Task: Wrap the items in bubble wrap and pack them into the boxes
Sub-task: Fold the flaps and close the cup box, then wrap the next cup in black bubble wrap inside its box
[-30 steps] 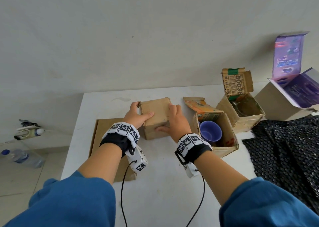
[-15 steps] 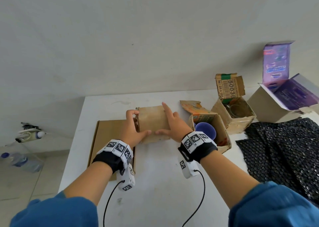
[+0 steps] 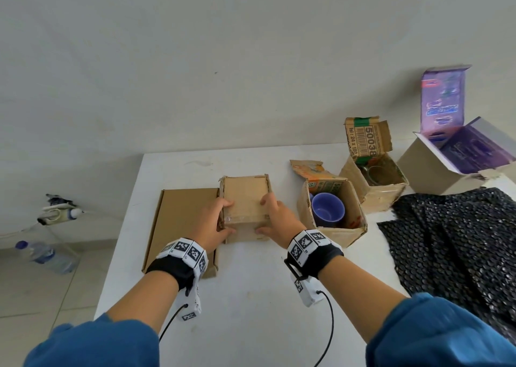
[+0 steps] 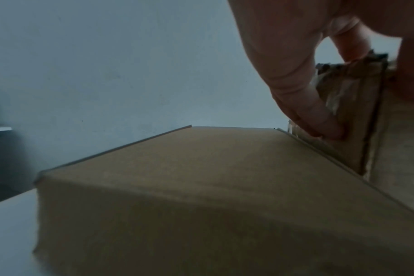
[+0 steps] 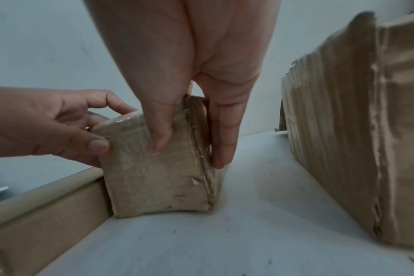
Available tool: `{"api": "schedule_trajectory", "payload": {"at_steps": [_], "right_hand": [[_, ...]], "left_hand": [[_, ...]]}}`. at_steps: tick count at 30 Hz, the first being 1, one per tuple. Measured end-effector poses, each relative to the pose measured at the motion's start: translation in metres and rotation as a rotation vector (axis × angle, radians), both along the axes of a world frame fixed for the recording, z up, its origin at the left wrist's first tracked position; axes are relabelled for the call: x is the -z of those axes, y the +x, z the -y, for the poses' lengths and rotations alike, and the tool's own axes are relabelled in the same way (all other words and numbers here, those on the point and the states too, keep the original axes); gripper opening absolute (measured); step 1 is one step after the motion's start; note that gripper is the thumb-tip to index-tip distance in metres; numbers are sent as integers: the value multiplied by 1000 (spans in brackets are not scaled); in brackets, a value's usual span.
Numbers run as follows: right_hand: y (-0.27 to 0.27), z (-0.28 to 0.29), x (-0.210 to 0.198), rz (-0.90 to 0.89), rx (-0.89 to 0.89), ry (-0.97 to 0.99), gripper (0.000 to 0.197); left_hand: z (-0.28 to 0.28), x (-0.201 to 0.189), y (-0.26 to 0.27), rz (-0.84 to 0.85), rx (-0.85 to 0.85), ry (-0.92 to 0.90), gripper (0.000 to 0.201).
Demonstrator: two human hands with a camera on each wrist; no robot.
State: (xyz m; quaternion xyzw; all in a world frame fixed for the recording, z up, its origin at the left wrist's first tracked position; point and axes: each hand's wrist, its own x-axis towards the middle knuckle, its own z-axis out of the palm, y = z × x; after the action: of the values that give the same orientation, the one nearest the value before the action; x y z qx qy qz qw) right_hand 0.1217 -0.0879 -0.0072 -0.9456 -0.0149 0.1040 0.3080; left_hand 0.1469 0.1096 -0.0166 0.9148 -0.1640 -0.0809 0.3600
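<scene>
On the white tabletop [image 3: 251,297], right of both grips, crinkled black bubble wrap [image 3: 458,241] ran out of frame; the left hand [image 3: 212,224] and right hand [image 3: 279,221] clasped a small worn cardboard box [image 3: 245,199], contents hidden.

perhaps a plain home room: bare wall [image 3: 195,59], tiled floor [image 3: 42,297], white table [image 3: 251,310].
</scene>
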Motion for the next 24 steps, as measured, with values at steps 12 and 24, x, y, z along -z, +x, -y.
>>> {"api": "schedule_trajectory", "payload": {"at_steps": [12, 24], "right_hand": [[-8, 44, -62, -29, -111, -39, 50], [-80, 309, -121, 6, 94, -54, 30]], "left_hand": [[57, -58, -1, 85, -91, 338, 39], [289, -119, -53, 211, 130, 165, 21]]}}
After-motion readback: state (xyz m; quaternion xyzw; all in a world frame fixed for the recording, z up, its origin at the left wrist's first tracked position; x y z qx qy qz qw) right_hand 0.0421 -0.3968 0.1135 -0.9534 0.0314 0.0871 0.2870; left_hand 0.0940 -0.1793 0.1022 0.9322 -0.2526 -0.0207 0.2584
